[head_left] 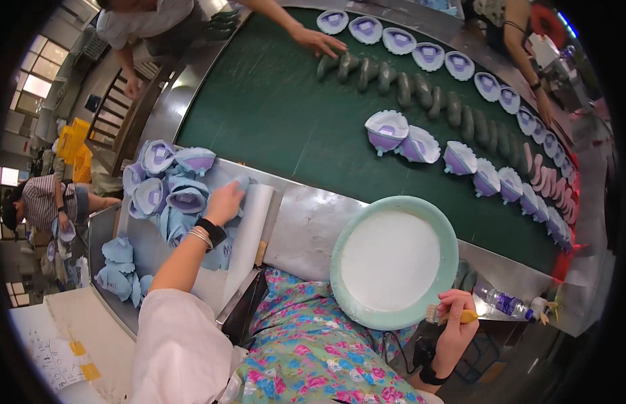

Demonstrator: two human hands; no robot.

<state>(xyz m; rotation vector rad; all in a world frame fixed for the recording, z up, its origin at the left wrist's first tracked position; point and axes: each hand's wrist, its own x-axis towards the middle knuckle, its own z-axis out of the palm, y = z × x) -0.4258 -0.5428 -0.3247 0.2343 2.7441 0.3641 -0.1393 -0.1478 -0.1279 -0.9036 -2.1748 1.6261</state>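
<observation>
My left hand (224, 203) reaches over a pile of purple and light-blue shoe uppers (157, 156) in a metal tray at the left. Its fingers, slightly blurred, are closed at the edge of a light-blue upper (243, 182). My right hand (456, 316) grips a brush (468, 316) with a yellow handle, its pale bristles pointing left. Those bristles are close to the lower right rim of a pale green basin (340, 283). White liquid (390, 259) fills much of the basin, in front of my flowered apron (313, 343).
A green conveyor belt (259, 108) carries rows of purple uppers (427, 56), dark shoe lasts (404, 89) and pink lasts (543, 178). Another person's hand (318, 42) touches the dark row; a second person's arm (522, 54) reaches in opposite. A plastic bottle (508, 304) lies right of the basin.
</observation>
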